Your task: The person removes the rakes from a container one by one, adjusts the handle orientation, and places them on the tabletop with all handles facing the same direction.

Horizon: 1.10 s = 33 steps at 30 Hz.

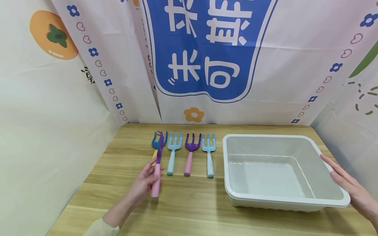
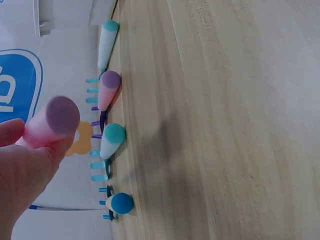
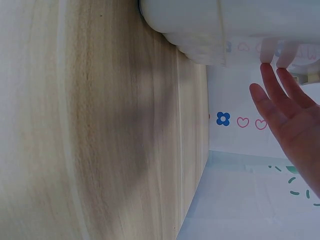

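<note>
In the head view my left hand point(image 1: 144, 182) grips the pink handle of a toy garden fork point(image 1: 157, 180) with a purple head, raised and turned edge-on. The handle's round end point(image 2: 62, 116) faces the left wrist camera. Behind it lies a blue fork point(image 1: 159, 143) with a yellow handle, partly hidden. To its right lie a light blue fork point(image 1: 175, 144), a purple fork point(image 1: 193, 146) with a pink handle, and another light blue fork point(image 1: 209, 148). My right hand point(image 1: 348, 183) rests straight fingers against the right side of a pale grey plastic basin point(image 1: 287, 197).
The wooden table point(image 1: 189, 213) carries the forks on its left half and the basin on its right. A printed white cloth point(image 1: 283, 82) hangs along the table's back edge, with more cloth on both sides.
</note>
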Available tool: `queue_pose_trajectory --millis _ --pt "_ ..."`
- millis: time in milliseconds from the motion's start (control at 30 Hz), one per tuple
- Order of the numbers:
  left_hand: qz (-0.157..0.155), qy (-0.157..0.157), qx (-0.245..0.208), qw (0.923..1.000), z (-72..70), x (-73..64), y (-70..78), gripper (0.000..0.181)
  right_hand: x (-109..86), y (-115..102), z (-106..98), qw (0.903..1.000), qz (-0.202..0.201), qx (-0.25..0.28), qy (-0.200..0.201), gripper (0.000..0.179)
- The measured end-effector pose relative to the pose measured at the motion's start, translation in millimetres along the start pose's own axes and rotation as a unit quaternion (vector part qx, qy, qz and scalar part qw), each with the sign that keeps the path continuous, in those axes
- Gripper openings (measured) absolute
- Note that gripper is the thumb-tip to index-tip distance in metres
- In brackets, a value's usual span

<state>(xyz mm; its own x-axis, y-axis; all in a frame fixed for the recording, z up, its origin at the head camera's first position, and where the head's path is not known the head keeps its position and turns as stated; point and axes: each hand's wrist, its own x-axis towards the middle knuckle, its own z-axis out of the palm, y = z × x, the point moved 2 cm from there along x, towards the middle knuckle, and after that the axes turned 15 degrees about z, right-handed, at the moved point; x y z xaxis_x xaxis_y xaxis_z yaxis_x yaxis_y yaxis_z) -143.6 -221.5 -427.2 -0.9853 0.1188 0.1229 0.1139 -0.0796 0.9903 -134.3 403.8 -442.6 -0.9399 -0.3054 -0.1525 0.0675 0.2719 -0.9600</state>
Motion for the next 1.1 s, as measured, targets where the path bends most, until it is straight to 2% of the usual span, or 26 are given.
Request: queue_pose_trajectory --millis 333,500,633,800,933,1100 --pt "-0.004 -0.001 0.060 0.9982 -21.3 -17.8 -4.5 0.071 -1.5 -4.1 -0.3 0.9999 -0.013 -0.001 0.009 0.056" --pt "-0.008 -0.008 0.124 0.9922 -33.7 -33.4 -3.1 0.073 -2.3 -5.4 -1.2 0.9991 -0.031 0.029 -0.007 0.058" --pt "-0.018 -0.013 0.157 0.9874 -41.2 -47.7 -5.1 0.075 -2.4 -5.6 -1.1 0.9992 -0.032 0.026 -0.005 0.058" --pt "-0.025 -0.020 0.177 0.9837 -47.9 -63.6 -10.0 0.074 -1.1 -5.5 -0.9 0.9999 -0.011 0.000 0.006 0.056" --pt "-0.021 -0.038 0.193 0.9803 -51.0 -73.4 -12.7 0.078 -1.7 -3.7 0.7 0.9999 -0.003 -0.009 0.007 0.055" --pt "-0.018 -0.054 0.198 0.9786 -53.1 -80.5 -15.8 0.087 -1.9 -3.3 1.4 0.9996 -0.018 0.021 0.000 0.056"
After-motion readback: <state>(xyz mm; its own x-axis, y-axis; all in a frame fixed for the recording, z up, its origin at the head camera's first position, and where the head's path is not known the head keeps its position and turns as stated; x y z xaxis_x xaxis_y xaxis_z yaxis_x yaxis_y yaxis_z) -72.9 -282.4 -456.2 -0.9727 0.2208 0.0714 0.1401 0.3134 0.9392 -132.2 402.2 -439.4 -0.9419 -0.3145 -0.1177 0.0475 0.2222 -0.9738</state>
